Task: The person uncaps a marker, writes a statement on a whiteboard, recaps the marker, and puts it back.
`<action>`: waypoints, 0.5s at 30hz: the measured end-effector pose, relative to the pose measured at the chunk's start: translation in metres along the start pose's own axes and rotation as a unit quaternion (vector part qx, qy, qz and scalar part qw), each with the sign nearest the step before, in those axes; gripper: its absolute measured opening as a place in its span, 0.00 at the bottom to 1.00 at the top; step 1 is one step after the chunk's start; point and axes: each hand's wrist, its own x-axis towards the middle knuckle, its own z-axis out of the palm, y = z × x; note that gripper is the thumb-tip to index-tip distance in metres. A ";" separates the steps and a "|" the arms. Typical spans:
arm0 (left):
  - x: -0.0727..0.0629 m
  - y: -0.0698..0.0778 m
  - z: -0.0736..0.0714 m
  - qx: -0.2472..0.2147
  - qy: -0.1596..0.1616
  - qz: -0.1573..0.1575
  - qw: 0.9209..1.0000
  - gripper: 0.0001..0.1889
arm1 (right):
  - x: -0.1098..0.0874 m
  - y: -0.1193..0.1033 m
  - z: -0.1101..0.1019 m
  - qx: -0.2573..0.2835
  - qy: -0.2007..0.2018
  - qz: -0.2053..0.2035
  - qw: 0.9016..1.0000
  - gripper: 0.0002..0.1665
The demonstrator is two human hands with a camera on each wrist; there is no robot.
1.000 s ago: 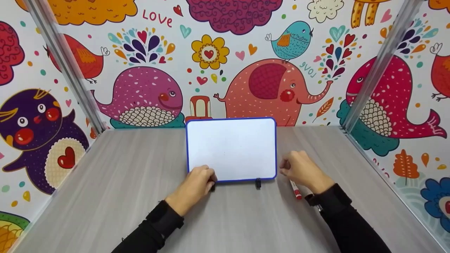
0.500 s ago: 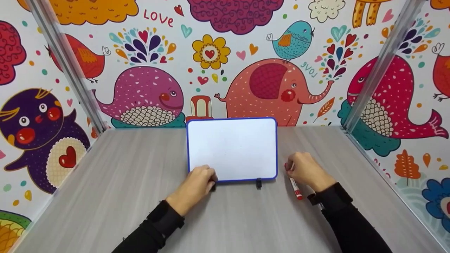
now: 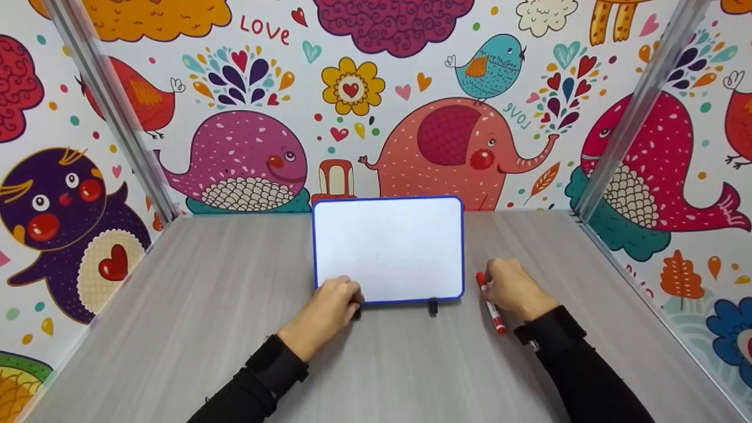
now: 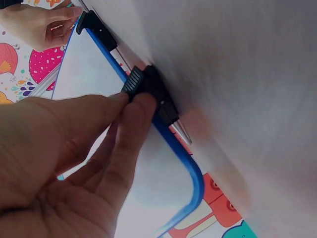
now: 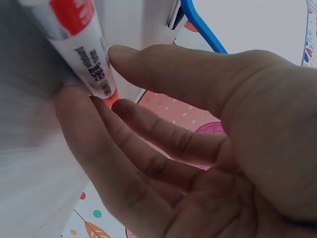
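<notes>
A small whiteboard (image 3: 389,249) with a blue frame stands propped up on black feet. My left hand (image 3: 329,308) is at its lower left corner, thumb and finger pinching the ridged black foot (image 4: 134,83) under the frame. To the right of the board lies a white marker (image 3: 491,305) with red ends, slanting on the table. My right hand (image 3: 516,288) is bent over it; in the right wrist view the thumb tip (image 5: 120,53) is at one side of the marker and the index fingertip at the other. The palm partly covers the barrel in the head view.
The second black foot (image 3: 433,306) supports the board's lower right. A grey wood-grain table (image 3: 247,352) runs back to walls printed with cartoon animals. Metal posts (image 3: 111,111) stand at the back corners.
My right hand has shifted right and slightly down along the marker, uncovering its far red end. The marker, the board and my left hand have stayed put.
</notes>
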 end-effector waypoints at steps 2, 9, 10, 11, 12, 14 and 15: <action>0.000 0.000 0.000 0.000 0.001 0.001 1.000 0.06 | 0.002 0.004 0.003 -0.002 -0.007 0.004 1.000 0.11; 0.001 0.000 0.002 0.005 0.001 0.000 1.000 0.07 | -0.005 -0.019 -0.005 -0.019 -0.029 0.049 0.998 0.10; 0.001 0.000 0.002 0.004 0.000 -0.001 1.000 0.07 | -0.006 -0.022 -0.006 -0.021 -0.028 0.051 0.998 0.11; 0.001 0.000 0.002 0.004 -0.002 -0.003 1.000 0.06 | -0.007 -0.024 -0.007 -0.025 -0.027 0.053 0.998 0.11; 0.001 0.000 0.002 0.005 -0.003 -0.003 1.000 0.06 | -0.007 -0.025 -0.007 -0.029 -0.024 0.052 0.998 0.11; 0.000 0.000 0.002 0.006 -0.003 -0.003 1.000 0.07 | -0.007 -0.026 -0.007 -0.032 -0.024 0.053 0.998 0.11; 0.000 0.000 0.002 0.007 -0.003 -0.002 1.000 0.06 | -0.007 -0.026 -0.007 -0.033 -0.025 0.054 0.998 0.10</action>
